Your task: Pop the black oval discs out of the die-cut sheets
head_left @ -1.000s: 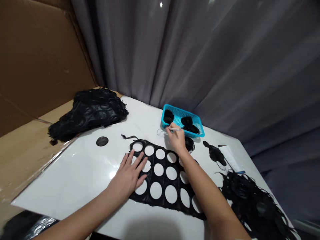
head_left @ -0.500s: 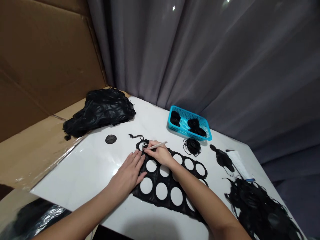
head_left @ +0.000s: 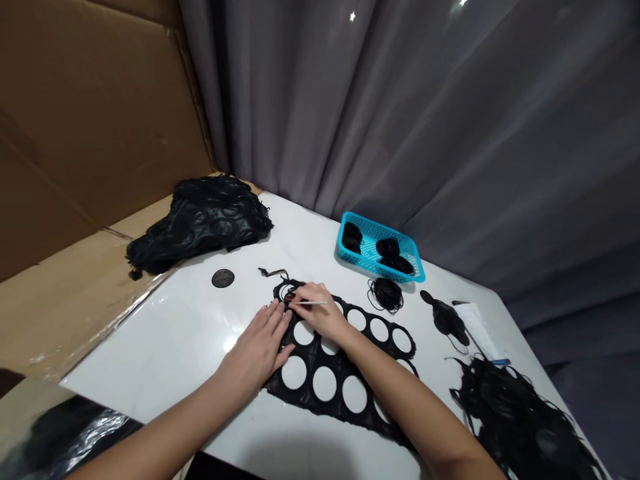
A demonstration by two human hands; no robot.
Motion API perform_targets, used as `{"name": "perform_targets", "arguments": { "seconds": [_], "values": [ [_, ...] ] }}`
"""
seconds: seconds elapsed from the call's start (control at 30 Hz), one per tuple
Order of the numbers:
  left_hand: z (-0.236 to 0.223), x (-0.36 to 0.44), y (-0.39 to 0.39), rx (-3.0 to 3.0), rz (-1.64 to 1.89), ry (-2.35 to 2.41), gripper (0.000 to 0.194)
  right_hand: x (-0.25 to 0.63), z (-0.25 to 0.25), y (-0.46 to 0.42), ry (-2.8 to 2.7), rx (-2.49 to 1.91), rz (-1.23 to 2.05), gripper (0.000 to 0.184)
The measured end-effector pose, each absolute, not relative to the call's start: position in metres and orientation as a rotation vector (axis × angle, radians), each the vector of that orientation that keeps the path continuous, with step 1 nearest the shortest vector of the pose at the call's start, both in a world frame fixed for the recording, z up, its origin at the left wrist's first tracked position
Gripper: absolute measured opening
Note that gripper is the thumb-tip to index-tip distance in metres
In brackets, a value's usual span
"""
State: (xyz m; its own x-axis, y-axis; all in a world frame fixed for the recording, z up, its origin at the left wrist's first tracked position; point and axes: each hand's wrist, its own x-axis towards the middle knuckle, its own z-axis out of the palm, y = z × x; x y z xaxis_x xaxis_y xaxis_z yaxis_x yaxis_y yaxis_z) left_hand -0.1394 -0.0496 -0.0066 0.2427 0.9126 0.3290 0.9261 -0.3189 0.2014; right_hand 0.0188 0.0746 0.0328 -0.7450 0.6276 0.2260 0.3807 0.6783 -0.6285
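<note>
A black rubbery sheet [head_left: 313,359] with rows of round holes lies flat on the white table. My left hand [head_left: 263,333] rests palm down on its left end, fingers stretched out. At the upper left hole, my right hand [head_left: 319,310] pinches a slim, pale, flat-handled tool [head_left: 314,303]. The tool's tip is at the edge of that hole, and whether it is a blade or a tweezer tip cannot be made out. A thin black ring strip shows in this hole. Off to the left of the sheet lies a small black disc [head_left: 223,278].
Behind the sheet stands a blue basket [head_left: 370,272] holding black pieces, with a coil of thin black rings [head_left: 386,295] before it. A black sheet pile [head_left: 210,217] lies back left, black scraps [head_left: 525,413] at right. A cardboard wall [head_left: 95,113] and grey curtain [head_left: 400,133] enclose the table.
My right hand has turned slightly, and the tool now lies more level, its rear end lower. My left hand stays pressed on the sheet.
</note>
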Motion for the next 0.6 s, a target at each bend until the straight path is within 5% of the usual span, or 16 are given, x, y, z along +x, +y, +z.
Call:
{"name": "perform_targets", "arguments": {
  "seconds": [0.17, 0.3, 0.6],
  "values": [
    [0.000, -0.142, -0.047, -2.479, -0.601, -1.787, 0.052, 0.015, 0.037, 0.085, -2.674, -0.581, 0.405, 0.005],
    [0.008, -0.145, -0.046, -2.497, -0.583, -1.771, 0.052, 0.025, 0.059, 0.134, -2.207, -1.152, 0.300, 0.017],
    [0.038, -0.148, -0.031, -2.546, -0.835, -1.908, 0.044, 0.084, 0.086, 0.113, -1.777, -1.195, 1.252, 0.033]
  ]
}}
